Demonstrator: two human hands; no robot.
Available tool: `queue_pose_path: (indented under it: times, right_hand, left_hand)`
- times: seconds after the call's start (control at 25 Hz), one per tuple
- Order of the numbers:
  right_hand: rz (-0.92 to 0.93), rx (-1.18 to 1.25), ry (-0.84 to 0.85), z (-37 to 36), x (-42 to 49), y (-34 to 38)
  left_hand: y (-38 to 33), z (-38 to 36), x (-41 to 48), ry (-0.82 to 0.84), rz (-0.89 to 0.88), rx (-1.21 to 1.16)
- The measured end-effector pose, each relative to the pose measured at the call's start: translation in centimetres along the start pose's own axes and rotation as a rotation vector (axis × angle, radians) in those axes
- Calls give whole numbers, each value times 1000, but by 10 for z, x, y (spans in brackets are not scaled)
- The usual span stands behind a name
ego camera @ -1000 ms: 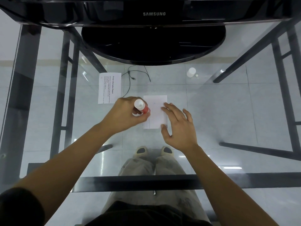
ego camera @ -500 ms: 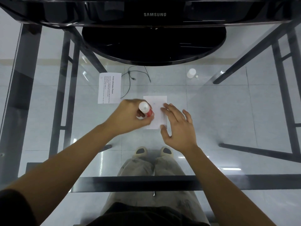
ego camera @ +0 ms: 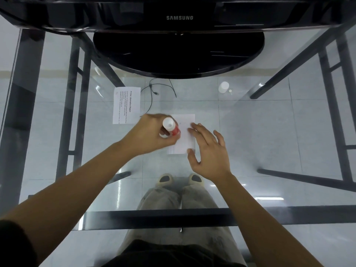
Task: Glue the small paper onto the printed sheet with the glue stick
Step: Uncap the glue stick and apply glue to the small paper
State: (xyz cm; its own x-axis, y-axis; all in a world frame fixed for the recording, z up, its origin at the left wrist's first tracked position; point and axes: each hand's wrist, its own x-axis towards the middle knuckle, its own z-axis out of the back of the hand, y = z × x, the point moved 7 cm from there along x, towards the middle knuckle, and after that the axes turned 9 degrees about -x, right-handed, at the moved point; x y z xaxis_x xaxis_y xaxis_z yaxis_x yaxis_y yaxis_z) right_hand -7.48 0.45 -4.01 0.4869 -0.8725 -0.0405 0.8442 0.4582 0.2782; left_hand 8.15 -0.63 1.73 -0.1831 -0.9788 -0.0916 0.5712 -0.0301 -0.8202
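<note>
Tabletop: we see a clear glass tabletop [ego camera: 269,132] on a dark metal frame, with a tiled floor and the person's legs and shoes showing through it.
Monitor: a glossy black Samsung monitor [ego camera: 179,18] stands along the far edge, and its oval base [ego camera: 178,53] reaches toward the middle of the tabletop.
Printed sheet: a white rectangular sheet of paper with lines of black print [ego camera: 126,106] lies flat, left of the middle and just nearer than the monitor base. Nothing touches it.
Small paper: a plain white small paper [ego camera: 185,122] lies flat at about the middle of the tabletop, just right of the printed sheet and apart from it.
Left hand: we find the left hand [ego camera: 148,133] at the small paper's left edge, fingers curled tightly round the glue stick.
Right hand: the right hand [ego camera: 210,153] is spread, its straight fingertips pressing on the right part of the small paper and the thumb at its near right corner.
Glue stick: the red and white plastic glue stick [ego camera: 170,127] tilts, lower end down on the left part of the small paper, white end toward us.
Cable: a thin black cable [ego camera: 152,97] curls between the printed sheet and the monitor base.
Cap: a small round white cap [ego camera: 223,87] sits toward the far edge, right of the middle, well apart from both hands.
</note>
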Motion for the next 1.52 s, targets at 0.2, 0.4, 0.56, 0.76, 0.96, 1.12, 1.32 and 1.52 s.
queue_pose_path:
  times: [0.2,0.4,0.56,0.76,0.96,1.12,1.32,1.52]
  right_hand:
    - [-1,1,-3,-1,0,-1]
    - [-3,0,-12,-2,-1,-1]
    - [-1,22,-10,-3,0,-2]
    - [-2,29,-26,-3,0,-2]
    - [-2,55,-53,-1,0,-2]
    - [-1,69,-70,0,0,0]
    - [-17,84,-89,3,-3,1]
    - [-11,61,-92,5,-2,3]
  left_hand:
    - [-2,-18,-4,144,17,5]
    - [10,22,24,-99,35,60]
    - [0,2,11,-3,-28,23]
    - [2,4,24,19,-3,54]
    - [1,9,30,-36,-10,44]
    - [0,1,30,20,-8,58]
    - [-3,4,35,-16,-19,49]
    - [-1,6,38,-50,5,82]
